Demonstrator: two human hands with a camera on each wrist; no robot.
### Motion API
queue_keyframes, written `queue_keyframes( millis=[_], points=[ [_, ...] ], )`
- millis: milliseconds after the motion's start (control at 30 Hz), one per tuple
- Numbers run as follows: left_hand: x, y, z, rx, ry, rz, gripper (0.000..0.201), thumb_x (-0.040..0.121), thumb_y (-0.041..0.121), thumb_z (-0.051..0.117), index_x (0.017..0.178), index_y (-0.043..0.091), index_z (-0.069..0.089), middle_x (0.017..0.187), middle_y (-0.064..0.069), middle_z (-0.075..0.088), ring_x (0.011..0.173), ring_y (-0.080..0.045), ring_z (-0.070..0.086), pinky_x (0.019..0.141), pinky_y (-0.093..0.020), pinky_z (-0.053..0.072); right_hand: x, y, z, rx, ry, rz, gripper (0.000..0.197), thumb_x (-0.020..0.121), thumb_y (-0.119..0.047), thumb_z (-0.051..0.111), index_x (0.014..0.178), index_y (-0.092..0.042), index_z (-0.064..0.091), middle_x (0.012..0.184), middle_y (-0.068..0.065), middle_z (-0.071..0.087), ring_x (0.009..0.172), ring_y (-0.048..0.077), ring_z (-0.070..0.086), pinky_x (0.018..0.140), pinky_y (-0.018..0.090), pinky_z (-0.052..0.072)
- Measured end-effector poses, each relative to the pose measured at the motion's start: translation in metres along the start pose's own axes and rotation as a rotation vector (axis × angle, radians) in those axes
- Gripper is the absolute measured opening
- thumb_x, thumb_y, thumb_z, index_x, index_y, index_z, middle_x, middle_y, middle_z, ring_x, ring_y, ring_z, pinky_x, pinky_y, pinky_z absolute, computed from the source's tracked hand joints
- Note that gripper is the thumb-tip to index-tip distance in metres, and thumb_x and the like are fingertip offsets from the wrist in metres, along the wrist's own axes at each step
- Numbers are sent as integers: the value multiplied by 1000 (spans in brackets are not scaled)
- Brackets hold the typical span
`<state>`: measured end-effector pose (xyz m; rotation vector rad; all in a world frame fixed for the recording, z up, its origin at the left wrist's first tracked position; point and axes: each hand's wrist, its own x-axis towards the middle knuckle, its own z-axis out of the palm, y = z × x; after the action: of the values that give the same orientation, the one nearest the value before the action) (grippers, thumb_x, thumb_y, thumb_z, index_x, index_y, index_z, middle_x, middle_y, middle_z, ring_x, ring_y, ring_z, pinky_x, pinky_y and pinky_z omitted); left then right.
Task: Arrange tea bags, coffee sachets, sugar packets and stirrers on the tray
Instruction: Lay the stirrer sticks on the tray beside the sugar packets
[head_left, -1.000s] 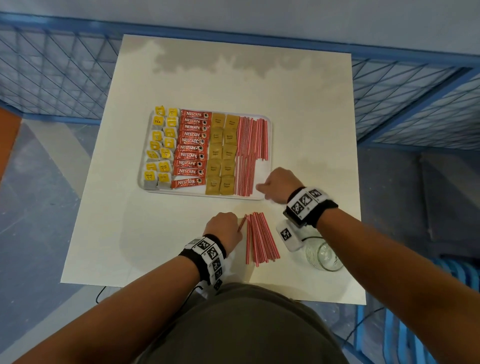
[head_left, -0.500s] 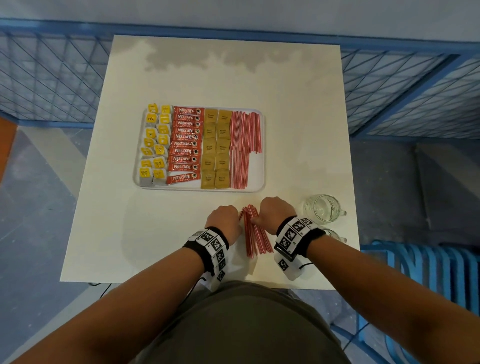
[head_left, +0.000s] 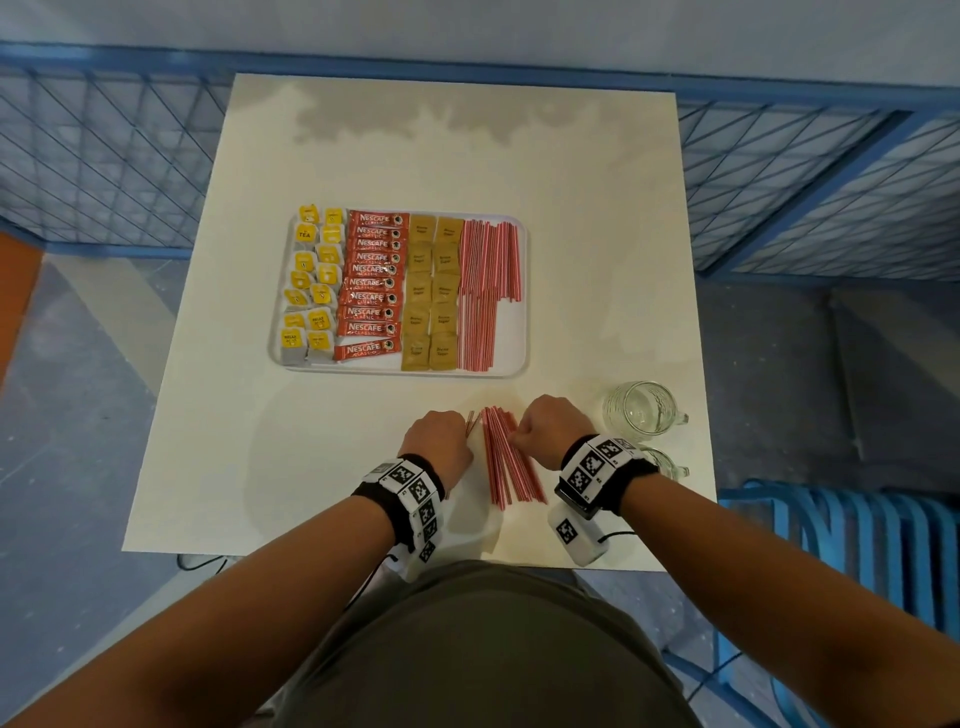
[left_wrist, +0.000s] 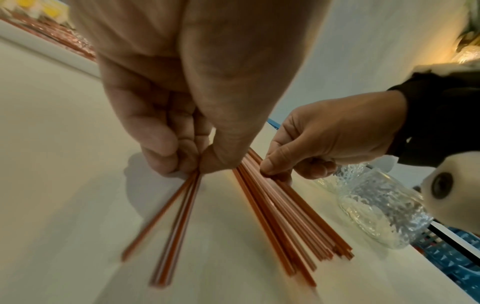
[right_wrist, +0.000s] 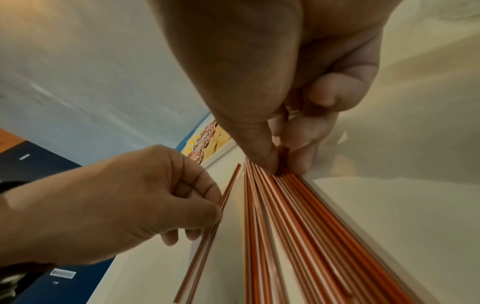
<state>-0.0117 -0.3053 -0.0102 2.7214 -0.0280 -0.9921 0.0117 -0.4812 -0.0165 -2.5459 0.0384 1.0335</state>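
A white tray (head_left: 519, 291) in the middle of the table holds rows of yellow tea bags (head_left: 311, 291), red coffee sachets (head_left: 371, 283), brown sugar packets (head_left: 434, 291) and red-and-white stirrers (head_left: 485, 291). A loose pile of stirrers (head_left: 506, 462) lies on the table in front of the tray. My left hand (head_left: 447, 436) pinches a few stirrers (left_wrist: 176, 216) pulled a little to the left of the pile (left_wrist: 285, 216). My right hand (head_left: 524, 431) pinches the far ends of stirrers on the pile's right side (right_wrist: 283, 164).
A glass mug (head_left: 644, 413) stands right of my right hand, and a second glass (head_left: 670, 462) shows partly behind that wrist. The table (head_left: 311, 467) ends close to my body. Blue mesh railing (head_left: 104, 156) surrounds it, with a blue chair (head_left: 831, 545) at the right.
My right hand has come back from the tray's near right corner to the loose pile and pinches stirrers there. My left hand has stayed at the pile's left side.
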Motion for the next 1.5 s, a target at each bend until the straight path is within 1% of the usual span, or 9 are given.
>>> queue_keyframes(
  millis=[200,333,600,833,967,1167,1333,1433,1500],
  points=[
    [-2,-2,5,17,35,-3,28,90,20,58,65,16,46,71,-4,56,70,-26,58,63,-30,46,-3,5,1,13,-1,-14,37,87,-26,64,54,-12,56,50,0,52,49,19,52,50,28,45],
    [-4,-1,4,46,15,-5,20,93,18,57,75,14,52,85,-10,67,78,-28,64,65,-31,49,-6,5,1,5,-3,-26,40,89,-23,62,51,-14,52,49,-1,48,49,18,49,49,25,39],
    [-6,3,-1,24,-21,-34,26,84,12,61,64,15,44,65,-1,49,64,-23,53,56,-28,39,-12,0,-3,9,18,-52,48,91,-21,60,46,-16,45,48,-1,45,47,17,46,46,24,35],
    [-5,-1,0,52,-15,-14,7,85,14,60,80,14,54,88,-8,67,71,-25,55,64,-30,45,-11,-3,-7,43,8,-56,46,95,-29,65,51,-15,59,52,-2,55,48,12,51,48,22,36],
    [-5,-5,-1,60,-7,-6,7,86,13,57,81,15,53,80,-6,60,70,-25,53,63,-30,43,-11,-6,-7,49,5,-52,49,96,-30,66,50,-16,56,50,-5,53,47,10,49,47,21,34],
    [-4,-14,-1,0,-14,-21,22,84,14,57,67,19,44,69,0,52,64,-21,52,58,-29,39,-10,-13,-7,67,4,-43,51,95,-28,64,47,-18,52,47,-6,49,46,10,48,47,22,34],
    [-5,-19,-3,-79,-14,-25,7,82,18,58,75,16,57,70,0,59,65,-21,58,57,-28,44,-8,-16,-5,75,16,-63,41,91,-25,60,52,-14,60,62,8,65,56,18,57,53,28,43],
    [-4,-22,-4,-142,-8,-6,6,81,21,60,82,16,63,74,0,65,70,-21,64,65,-32,54,-5,-19,-5,100,18,-70,32,89,-27,61,61,-13,68,64,4,67,65,19,64,60,31,52],
    [-4,-25,-6,-187,2,16,7,82,22,62,86,18,65,81,1,67,75,-19,64,67,-31,54,-3,-20,-6,122,15,-89,31,89,-29,63,61,-16,68,63,-2,65,66,17,63,63,32,54]
  ],
)
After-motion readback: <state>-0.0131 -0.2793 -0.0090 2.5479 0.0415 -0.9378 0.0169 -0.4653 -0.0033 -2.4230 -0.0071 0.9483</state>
